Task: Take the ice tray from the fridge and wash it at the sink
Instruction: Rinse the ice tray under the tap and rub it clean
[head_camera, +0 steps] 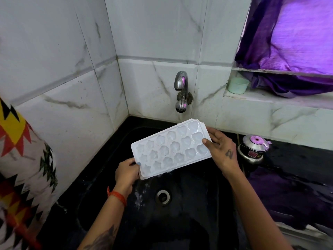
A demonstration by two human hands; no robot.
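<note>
Two bare forearms reach forward from the bottom edge over a black stone sink (207, 204), whose round metal drain (163, 196) sits just below the hands. Between them, held above the basin, is a white rectangular plastic ice tray (171, 148) with 3 rows of star- and heart-shaped moulds facing up. It tilts, its far right corner raised toward a chrome wall tap (182, 91), its near left corner lowest. Water or frost appears to spill from that low corner toward the drain.

At the near left corner, the left hand (127, 173) pinches the tray, thumb on top and fingers curled beneath. At the far right end, the right hand (220, 148) grips it with thumb on the upper face and fingers spread along the edge.

Rinsing looks to be the step in hand. To do it well, keep the low corner over the drain so runoff stays in the basin, and bring the moulds beneath the spout, which appears not to be running.

Open room lies over the basin. Tiled walls close in at left and behind. A small steel lidded pot (254, 148) stands on the wet counter just beside the right wrist, so that elbow should stay tucked. A pale green cup (237, 85) sits on the ledge above.
</note>
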